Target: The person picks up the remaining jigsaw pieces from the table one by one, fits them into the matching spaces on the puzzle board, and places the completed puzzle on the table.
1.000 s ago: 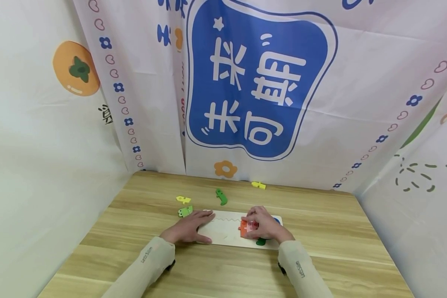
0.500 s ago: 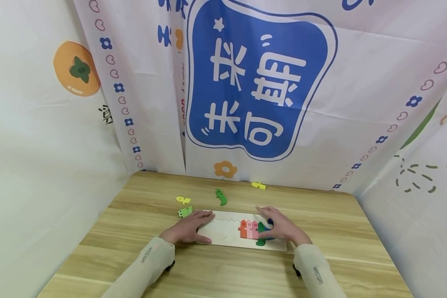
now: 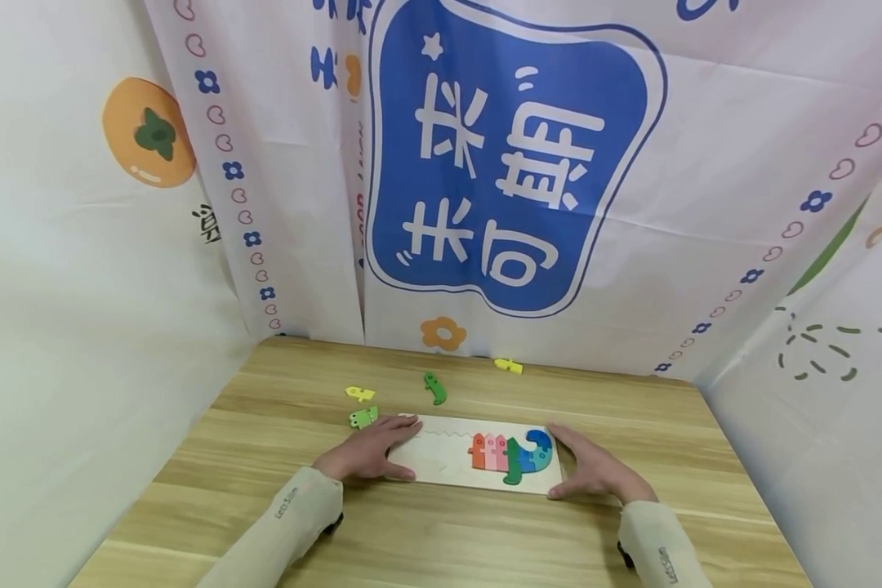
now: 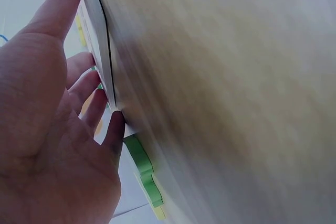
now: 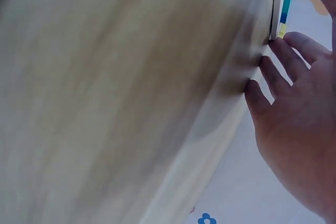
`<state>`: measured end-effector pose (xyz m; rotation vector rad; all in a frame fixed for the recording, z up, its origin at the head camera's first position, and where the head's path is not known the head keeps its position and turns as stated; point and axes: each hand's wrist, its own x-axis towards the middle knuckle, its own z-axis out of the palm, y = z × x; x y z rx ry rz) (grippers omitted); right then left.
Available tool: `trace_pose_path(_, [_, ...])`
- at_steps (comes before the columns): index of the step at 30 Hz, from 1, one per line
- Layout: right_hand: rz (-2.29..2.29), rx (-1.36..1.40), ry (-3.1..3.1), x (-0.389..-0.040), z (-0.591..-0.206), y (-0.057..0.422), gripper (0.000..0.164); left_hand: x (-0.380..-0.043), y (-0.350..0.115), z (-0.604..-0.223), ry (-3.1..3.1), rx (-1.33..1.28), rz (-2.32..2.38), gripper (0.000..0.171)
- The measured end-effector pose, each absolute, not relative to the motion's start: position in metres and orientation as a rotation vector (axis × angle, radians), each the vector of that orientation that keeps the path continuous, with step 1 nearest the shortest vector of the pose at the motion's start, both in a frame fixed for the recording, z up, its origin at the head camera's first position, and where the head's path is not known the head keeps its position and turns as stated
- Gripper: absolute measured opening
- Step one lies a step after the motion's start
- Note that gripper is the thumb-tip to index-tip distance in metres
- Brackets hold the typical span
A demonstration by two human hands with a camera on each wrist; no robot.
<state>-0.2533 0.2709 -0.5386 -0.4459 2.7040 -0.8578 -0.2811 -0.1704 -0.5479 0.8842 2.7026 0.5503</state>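
Observation:
A pale wooden puzzle board (image 3: 441, 451) lies on the table (image 3: 448, 539). Fitted into its right half are an orange piece (image 3: 478, 452), a pink piece (image 3: 496, 452), a dark green piece (image 3: 514, 462) and blue pieces (image 3: 538, 449). My left hand (image 3: 371, 452) rests flat on the board's left end, fingers straight. My right hand (image 3: 590, 469) lies against the board's right edge, fingers straight and thumb near the front corner. In the left wrist view the left hand's fingers (image 4: 113, 132) touch the board edge (image 4: 100, 61). The right wrist view shows the right hand's fingers (image 5: 281, 69) by the board edge (image 5: 277, 9).
Loose pieces lie behind the board: a light green one (image 3: 363, 417) next to my left fingertips, a yellow one (image 3: 359, 394), a dark green one (image 3: 434, 387) and another yellow one (image 3: 508, 365) by the backdrop. Printed cloth walls (image 3: 514, 163) close in the table on three sides.
My right hand lifted off the coloured pieces and slid right to the board's edge, uncovering the green and blue pieces. The left hand stayed put.

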Motion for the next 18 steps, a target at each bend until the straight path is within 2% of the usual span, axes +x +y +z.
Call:
trace_pose_path(10, [-0.840,-0.409,2.697,-0.253,-0.539,0.271,0.120,-0.280,-0.167,-0.541,2.683,0.888,0.555,0.092])
trace_pose_path(18, [-0.835,-0.400,2.702,-0.253,-0.538,0.272,0.119,-0.290,-0.158,-0.528,2.743,0.946,0.498,0.078])
